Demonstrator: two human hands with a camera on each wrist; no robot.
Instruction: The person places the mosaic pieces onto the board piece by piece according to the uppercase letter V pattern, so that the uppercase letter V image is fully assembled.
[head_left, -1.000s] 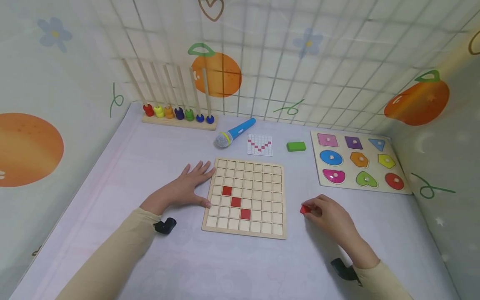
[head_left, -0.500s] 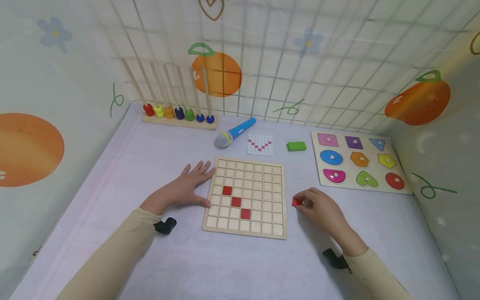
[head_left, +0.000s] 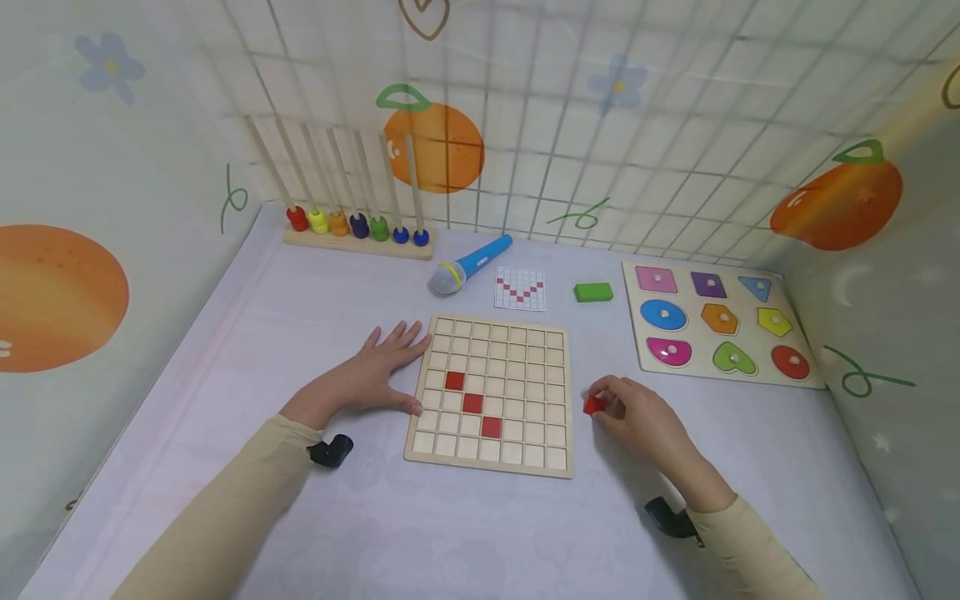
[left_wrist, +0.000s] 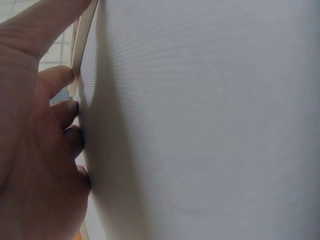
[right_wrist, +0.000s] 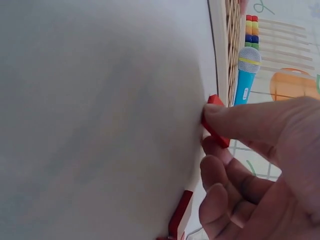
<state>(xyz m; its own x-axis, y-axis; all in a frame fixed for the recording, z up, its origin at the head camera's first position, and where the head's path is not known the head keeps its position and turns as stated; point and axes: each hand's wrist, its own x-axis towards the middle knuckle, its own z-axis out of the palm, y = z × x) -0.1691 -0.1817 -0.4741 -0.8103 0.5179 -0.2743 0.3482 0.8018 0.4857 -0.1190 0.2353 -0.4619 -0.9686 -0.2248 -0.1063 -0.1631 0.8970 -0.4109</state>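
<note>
Tile point(head_left: 592, 406), red, pinched in right hand point(head_left: 647, 423) between thumb and finger; grid board point(head_left: 489, 469) near those fingertips, leftward, edge against left hand point(head_left: 375, 377), fingers spread. Looks light, stiff, smooth, hardly fragile. Best gripped by opposite edges.

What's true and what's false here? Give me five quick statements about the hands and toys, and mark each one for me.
1. The right hand pinches a red tile. True.
2. The left hand touches the board at its left edge. True.
3. Five cells of the board are red. False: three red squares show there.
4. The green block lies between the card and the puzzle. True.
5. The left hand is clenched in a fist. False: its fingers are spread.
</note>
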